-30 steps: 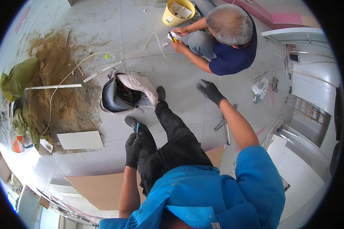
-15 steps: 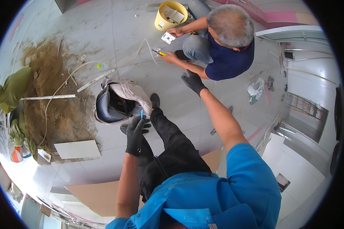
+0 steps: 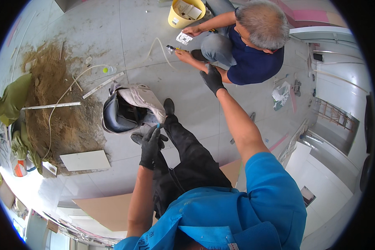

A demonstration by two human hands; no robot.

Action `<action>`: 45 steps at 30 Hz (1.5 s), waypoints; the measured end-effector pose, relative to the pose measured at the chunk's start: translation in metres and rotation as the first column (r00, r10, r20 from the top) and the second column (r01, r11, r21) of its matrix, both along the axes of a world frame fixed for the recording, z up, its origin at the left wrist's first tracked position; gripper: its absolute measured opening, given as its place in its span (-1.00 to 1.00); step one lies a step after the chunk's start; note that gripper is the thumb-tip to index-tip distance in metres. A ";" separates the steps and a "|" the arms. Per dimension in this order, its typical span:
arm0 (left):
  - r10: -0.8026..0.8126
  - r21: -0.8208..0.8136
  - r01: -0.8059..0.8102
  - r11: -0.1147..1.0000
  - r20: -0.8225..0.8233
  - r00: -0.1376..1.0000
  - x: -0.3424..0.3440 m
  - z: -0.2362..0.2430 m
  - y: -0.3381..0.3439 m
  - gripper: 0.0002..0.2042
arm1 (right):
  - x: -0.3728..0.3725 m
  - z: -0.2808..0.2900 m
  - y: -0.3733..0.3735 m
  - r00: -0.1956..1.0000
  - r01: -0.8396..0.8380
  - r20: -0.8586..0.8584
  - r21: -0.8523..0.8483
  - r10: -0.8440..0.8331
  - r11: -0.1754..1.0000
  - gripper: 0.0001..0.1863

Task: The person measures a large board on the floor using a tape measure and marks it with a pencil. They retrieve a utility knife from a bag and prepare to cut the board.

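My left hand point(image 3: 150, 146), in a dark grey glove, is closed on a slim blue stick-like piece point(image 3: 158, 125) above my shoes. Its exact kind is too small to make out. In front of it on the floor sits a pale bag point(image 3: 142, 98) with a dark, gaping mouth. My right hand point(image 3: 213, 79), gloved the same way, reaches out to the far right with fingers stretched and nothing visible in it. It is close to a co-worker's forearm point(image 3: 198, 64). The crouching co-worker holds a white square plate point(image 3: 184, 38) and a yellow-handled tool point(image 3: 176, 49).
A yellow bucket point(image 3: 176, 20) with pale pieces stands beside the co-worker. Sand point(image 3: 50, 104) is spread at the left, with a pale strip point(image 3: 60, 105) and a thin hose point(image 3: 51, 125) across it. A white panel point(image 3: 85, 161) lies nearer. A clear bottle point(image 3: 109, 70) lies beyond the bag.
My right hand has shifted slightly left and farther out, toward the co-worker's arm. My left hand still holds the blue piece. The co-worker appears a little farther right.
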State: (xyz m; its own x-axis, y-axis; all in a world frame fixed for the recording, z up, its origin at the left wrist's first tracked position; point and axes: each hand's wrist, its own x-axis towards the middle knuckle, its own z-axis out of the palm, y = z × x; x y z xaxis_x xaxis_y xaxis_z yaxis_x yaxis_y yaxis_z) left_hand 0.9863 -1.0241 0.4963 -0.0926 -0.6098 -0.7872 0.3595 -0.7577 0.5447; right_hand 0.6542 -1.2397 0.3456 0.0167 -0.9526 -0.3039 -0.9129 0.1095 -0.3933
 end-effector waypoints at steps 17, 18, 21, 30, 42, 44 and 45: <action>-0.046 0.066 0.049 0.997 -0.048 0.998 0.006 0.002 0.030 -0.78 | 0.000 -0.015 -0.011 0.963 -0.269 -0.072 -0.216 0.260 0.939 -0.33; -0.050 0.066 0.052 0.996 -0.036 0.998 0.007 0.002 0.032 -0.78 | 0.003 -0.017 -0.016 0.944 -0.329 -0.071 -0.234 0.321 0.915 -0.33; -0.046 0.086 0.048 0.995 -0.025 0.999 0.005 0.001 0.040 -0.79 | 0.010 -0.023 -0.035 0.825 -0.564 -0.184 -0.196 0.535 0.802 -0.32; 0.025 0.148 -0.025 0.989 0.003 1.000 0.002 0.007 0.063 -0.81 | 0.060 0.028 -0.065 0.495 -0.754 -0.246 0.355 0.833 0.553 -0.66; -0.053 -0.054 0.056 0.997 0.046 0.998 0.027 0.047 0.031 -0.78 | 0.062 0.183 0.071 0.858 -0.346 0.443 0.129 0.258 0.929 -0.62; -0.100 -0.050 0.100 0.994 0.001 0.995 0.032 0.064 0.021 -0.77 | 0.059 0.194 0.146 0.536 -0.215 0.828 0.320 -0.162 0.923 -0.47; -0.119 -0.046 0.118 0.992 -0.015 0.993 0.037 0.071 0.018 -0.77 | 0.064 0.214 0.179 0.374 -0.269 0.866 0.444 -0.332 0.854 -0.43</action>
